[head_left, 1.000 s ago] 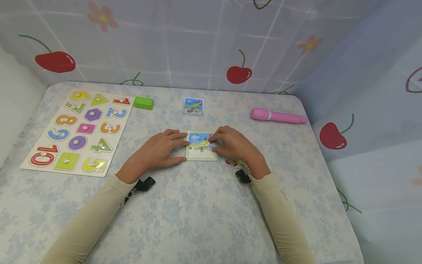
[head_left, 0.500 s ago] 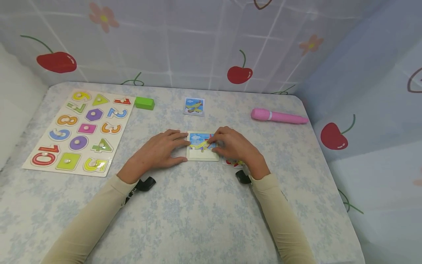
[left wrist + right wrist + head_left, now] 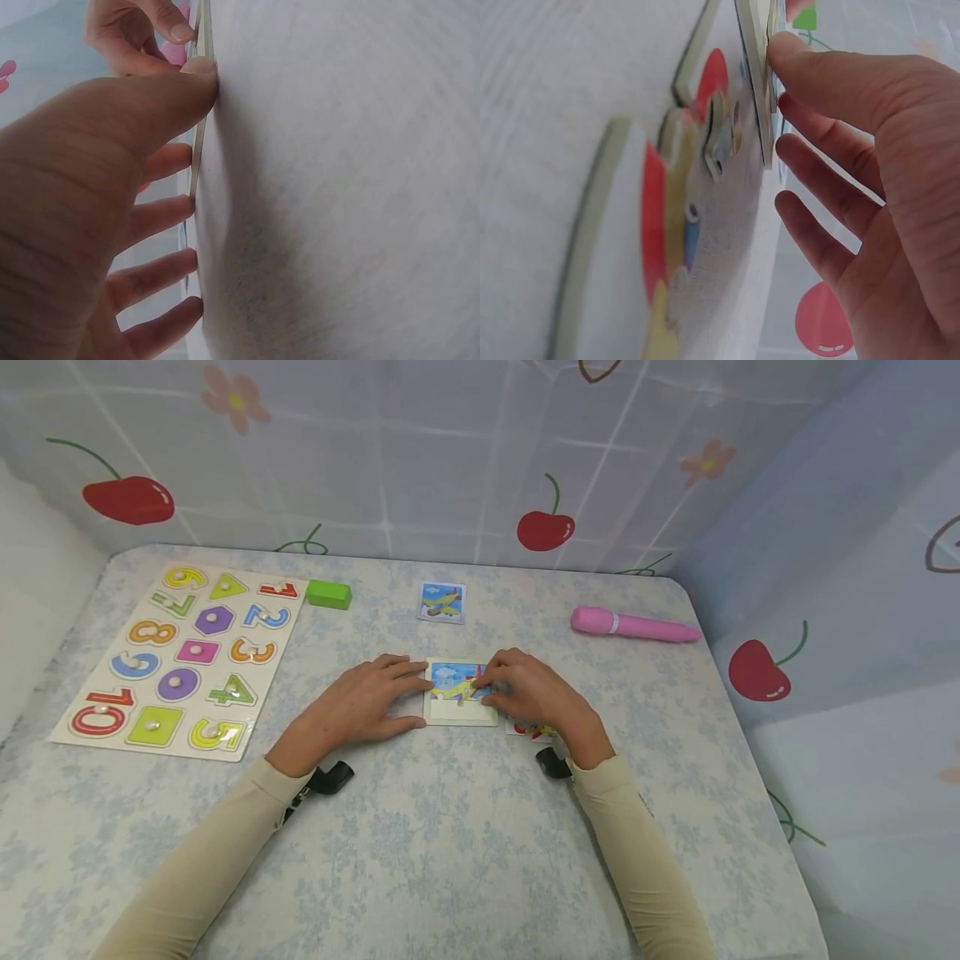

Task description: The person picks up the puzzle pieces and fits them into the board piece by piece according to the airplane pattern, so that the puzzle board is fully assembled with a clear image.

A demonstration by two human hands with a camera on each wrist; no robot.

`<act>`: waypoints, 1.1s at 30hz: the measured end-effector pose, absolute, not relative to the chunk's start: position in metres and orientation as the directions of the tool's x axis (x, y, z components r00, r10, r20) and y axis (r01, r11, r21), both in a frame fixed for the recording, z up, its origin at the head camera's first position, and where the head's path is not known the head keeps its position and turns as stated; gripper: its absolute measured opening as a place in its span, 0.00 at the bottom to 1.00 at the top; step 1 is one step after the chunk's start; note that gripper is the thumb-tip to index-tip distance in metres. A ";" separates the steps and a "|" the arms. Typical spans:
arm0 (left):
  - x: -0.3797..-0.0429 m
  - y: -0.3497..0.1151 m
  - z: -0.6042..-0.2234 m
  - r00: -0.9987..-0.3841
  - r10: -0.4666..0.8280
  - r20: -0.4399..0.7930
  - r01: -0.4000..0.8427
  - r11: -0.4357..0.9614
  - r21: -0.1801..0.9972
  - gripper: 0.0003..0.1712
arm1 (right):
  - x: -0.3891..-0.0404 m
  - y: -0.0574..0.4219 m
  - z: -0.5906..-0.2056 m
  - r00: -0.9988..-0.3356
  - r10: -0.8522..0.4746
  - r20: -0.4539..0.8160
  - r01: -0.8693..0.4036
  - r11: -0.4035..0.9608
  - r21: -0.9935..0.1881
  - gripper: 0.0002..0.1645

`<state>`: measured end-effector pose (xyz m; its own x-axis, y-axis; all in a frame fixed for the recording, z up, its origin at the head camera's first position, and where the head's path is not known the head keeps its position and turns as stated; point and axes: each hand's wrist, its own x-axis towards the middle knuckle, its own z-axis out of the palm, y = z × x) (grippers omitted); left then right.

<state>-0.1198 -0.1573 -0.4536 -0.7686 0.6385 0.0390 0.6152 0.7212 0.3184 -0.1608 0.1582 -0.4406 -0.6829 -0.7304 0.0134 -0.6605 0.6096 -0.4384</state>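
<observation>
Left hand [image 3: 372, 700] lies with its fingers spread apart and fairly straight, fingertips and thumb against the left side of a small cream puzzle tray [image 3: 460, 715]. Right hand [image 3: 531, 691] reaches over the tray's right side, with thumb and index tips touching the airplane picture [image 3: 450, 676] set in it; whether they pinch a piece I cannot tell. The tray lies flat on the table [image 3: 435, 843] between the two hands, its picture filling the far part and a bare cream strip along the near edge. Just beside its right edge, partly under the right wrist, lie loose pieces [image 3: 522, 728] printed red and yellow. Beyond the tray is an airplane card [image 3: 442, 602]; to the left, a number board [image 3: 217, 673] beside a green block [image 3: 328, 594]; to the right, a pink stick-shaped object [image 3: 647, 627].
</observation>
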 end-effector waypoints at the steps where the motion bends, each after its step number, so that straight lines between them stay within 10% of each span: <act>1: -0.120 -0.157 -0.454 -0.768 0.639 0.040 0.616 0.721 0.318 0.35 | -0.161 0.158 -0.441 -0.682 -0.731 0.013 -0.662 0.609 -0.437 0.16; 33: -0.119 -0.158 -0.454 -0.761 0.646 0.056 0.625 0.708 0.330 0.36 | -0.140 0.205 -0.426 -0.800 -0.588 -0.120 -0.482 0.748 -0.456 0.21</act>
